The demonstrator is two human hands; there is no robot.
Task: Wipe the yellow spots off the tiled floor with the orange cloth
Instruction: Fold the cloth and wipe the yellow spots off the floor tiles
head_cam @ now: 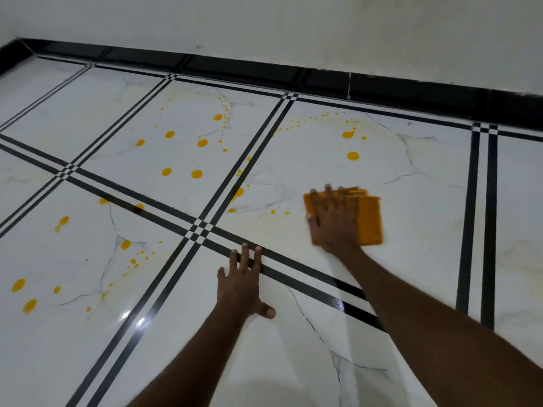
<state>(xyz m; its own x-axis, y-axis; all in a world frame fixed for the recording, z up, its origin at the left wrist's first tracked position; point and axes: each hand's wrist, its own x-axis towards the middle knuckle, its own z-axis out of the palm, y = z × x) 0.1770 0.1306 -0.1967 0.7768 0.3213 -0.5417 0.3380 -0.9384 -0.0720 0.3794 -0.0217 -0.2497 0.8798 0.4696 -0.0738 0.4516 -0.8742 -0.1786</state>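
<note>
From the head camera, the person's right hand (332,221) lies flat on a folded orange cloth (368,220), fingers spread and straight, pressing it onto the tiled floor (426,207). This grip is fully open: nothing is curled round the cloth, which is held only by the palm's downward press. The cloth sits on the white tile to the right of the crossing of black double stripes, and its edges look slightly blurred.

The left hand (244,284) rests palm down on the floor nearer the person, fingers straight and reaching across one black stripe (293,276), thumb out to the right; its grip is open too and holds nothing.

Yellow spots (197,174) are scattered over the tiles left of and beyond the cloth, with more (352,156) on the cloth's own tile, further out, and a few small ones just left of it. A black skirting (264,69) runs along the foot of the white wall (323,27).
</note>
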